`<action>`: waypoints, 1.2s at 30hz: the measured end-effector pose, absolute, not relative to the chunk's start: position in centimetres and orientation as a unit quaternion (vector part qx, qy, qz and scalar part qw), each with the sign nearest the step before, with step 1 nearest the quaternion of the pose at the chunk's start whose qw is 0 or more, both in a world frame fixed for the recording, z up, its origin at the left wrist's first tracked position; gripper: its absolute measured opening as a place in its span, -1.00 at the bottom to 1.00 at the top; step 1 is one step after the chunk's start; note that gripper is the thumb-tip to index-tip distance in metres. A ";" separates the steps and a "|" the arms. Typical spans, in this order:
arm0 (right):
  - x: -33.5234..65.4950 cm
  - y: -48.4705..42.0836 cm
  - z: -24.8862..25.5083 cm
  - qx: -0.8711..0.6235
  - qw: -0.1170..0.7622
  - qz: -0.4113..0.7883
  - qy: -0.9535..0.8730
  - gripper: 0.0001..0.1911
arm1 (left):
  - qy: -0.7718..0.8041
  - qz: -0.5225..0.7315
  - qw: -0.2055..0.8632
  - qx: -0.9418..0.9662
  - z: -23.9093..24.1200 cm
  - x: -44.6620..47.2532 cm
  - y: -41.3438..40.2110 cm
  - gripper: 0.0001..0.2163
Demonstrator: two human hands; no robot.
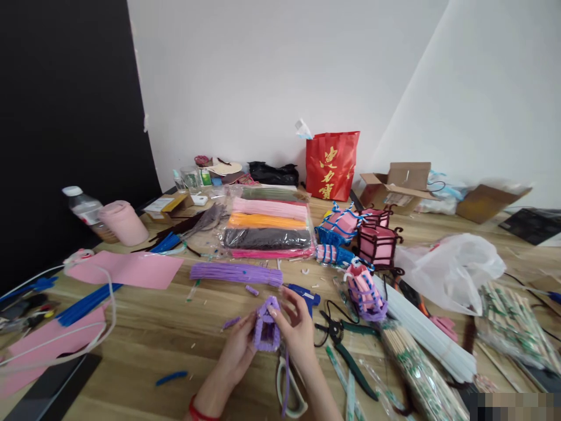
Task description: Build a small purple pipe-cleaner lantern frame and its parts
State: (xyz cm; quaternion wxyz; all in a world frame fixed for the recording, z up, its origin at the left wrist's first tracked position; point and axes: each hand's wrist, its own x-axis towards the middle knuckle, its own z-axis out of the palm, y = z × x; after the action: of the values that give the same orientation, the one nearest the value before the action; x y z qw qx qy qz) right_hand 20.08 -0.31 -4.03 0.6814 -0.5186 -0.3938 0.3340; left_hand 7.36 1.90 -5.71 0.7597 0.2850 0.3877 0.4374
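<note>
Between my two hands is a small purple frame (267, 330) of fuzzy pipe cleaners, with a square opening and a peaked top. My left hand (239, 348) grips its left side. The fingers of my right hand (298, 324) pinch its upper right side. A loose purple strand (286, 383) hangs below, over scissors (294, 393) with pale handles. Just beyond my hands lies a bundle of purple pipe cleaners (236, 273). A blue glue gun (307, 295) is partly hidden behind my right hand. Short purple pieces (231, 323) lie near my left hand.
Green-handled pliers (350, 351), wrapped wooden sticks (421, 362) and pink lanterns (377, 244) are on the right. Packs of coloured pipe cleaners (269, 221) and a red bag (332, 166) stand farther back. Pink sheets (127, 269) and a pink cup (125, 223) are on the left.
</note>
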 end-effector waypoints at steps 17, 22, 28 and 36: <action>19.0 -1.0 -3.9 -0.443 0.606 0.592 -0.294 -0.53 | 0.393 0.433 0.764 0.274 -5.1 6.1 1.0 -0.78; 18.3 -1.1 -3.6 -0.444 0.607 0.595 -0.283 -0.56 | 0.403 0.451 0.748 0.275 -4.9 6.0 0.6 -0.78; 18.1 -1.1 -3.4 -0.437 0.605 0.601 -0.286 -0.60 | 0.398 0.465 0.741 0.277 -4.6 5.8 0.7 -0.77; 18.2 -1.6 -3.5 -0.410 0.594 0.622 -0.303 -0.53 | 0.389 0.460 0.749 0.276 -4.7 5.0 0.6 -0.73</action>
State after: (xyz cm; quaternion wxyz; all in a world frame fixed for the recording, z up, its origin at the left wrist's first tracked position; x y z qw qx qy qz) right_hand 18.18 -1.65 -3.48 0.5941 -0.4098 -0.3029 0.6224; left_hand 5.02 0.58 -4.70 0.7489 0.2760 0.3894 0.4599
